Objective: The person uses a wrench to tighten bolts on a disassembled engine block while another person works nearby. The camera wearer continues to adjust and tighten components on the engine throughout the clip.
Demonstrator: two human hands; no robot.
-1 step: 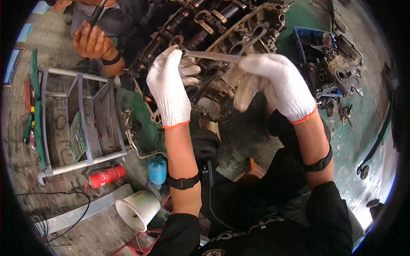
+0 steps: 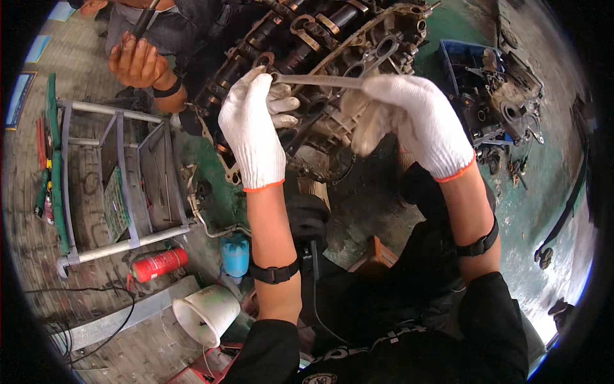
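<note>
My left hand (image 2: 256,128), in a white knit glove with an orange cuff, grips the ring end of a steel wrench (image 2: 316,80) at a fitting on the engine assembly (image 2: 313,35). Some of its fingers curl loosely beneath. My gloved right hand (image 2: 409,121) grips the wrench's other end, its lower fingers blurred over the engine. Dark shafts and brass-coloured caps run along the engine's top, and its lower front is partly hidden by my gloves.
A co-worker's bare hand (image 2: 137,64) holds a dark rod at upper left. A metal rack (image 2: 99,253) lies left, near a red extinguisher (image 2: 160,264), blue jug (image 2: 235,256) and white bucket (image 2: 214,301). A blue crate (image 2: 451,64) of parts sits right.
My right hand has shifted slightly upward with its end of the wrench. My left hand stays nearly in place at the ring end.
</note>
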